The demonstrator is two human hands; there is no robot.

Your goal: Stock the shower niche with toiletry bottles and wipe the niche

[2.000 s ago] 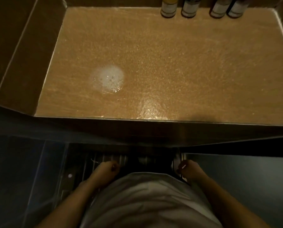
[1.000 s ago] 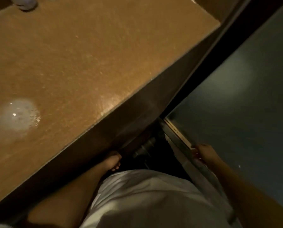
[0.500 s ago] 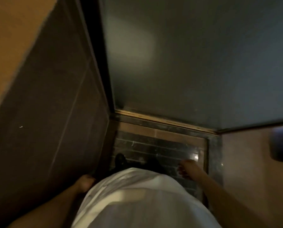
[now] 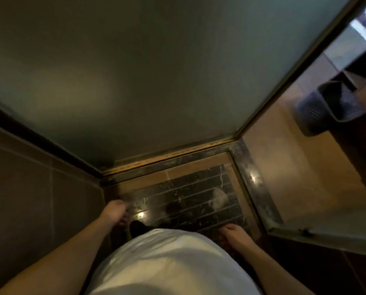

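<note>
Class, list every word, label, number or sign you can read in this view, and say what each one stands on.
None can be read.
The frosted glass panel, tiled wall, dark floor tiles and white shirt carry no lettering.
The dark basket outside the glass is blurred; any label on it cannot be made out.

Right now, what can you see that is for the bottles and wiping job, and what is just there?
For the job:
left hand, empty
right hand, empty
No bottles, cloth or niche in view.

Just there:
frosted glass panel
dark striped floor
brown wall tiles
dark basket outside
</note>
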